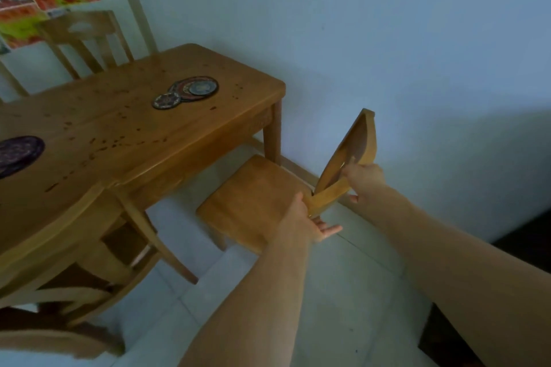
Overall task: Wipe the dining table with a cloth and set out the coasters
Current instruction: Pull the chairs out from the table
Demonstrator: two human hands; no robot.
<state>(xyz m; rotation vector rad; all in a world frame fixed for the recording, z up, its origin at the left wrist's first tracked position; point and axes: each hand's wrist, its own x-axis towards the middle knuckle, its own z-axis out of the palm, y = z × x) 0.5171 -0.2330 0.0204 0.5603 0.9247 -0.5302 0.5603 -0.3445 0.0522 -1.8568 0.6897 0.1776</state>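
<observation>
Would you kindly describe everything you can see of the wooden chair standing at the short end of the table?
The chair is honey-coloured wood, with a flat, squarish seat and a curved backrest seen almost edge-on, with what looks like a cut-out near its top. It stands on the pale floor by the wall, its seat close to a leg of the table. The right hand grips the backrest; the left hand holds the back post at seat level.

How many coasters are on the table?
4: a dark one at the left edge, a small one beside a stack of two near the far end. The stack may hide more.
</observation>
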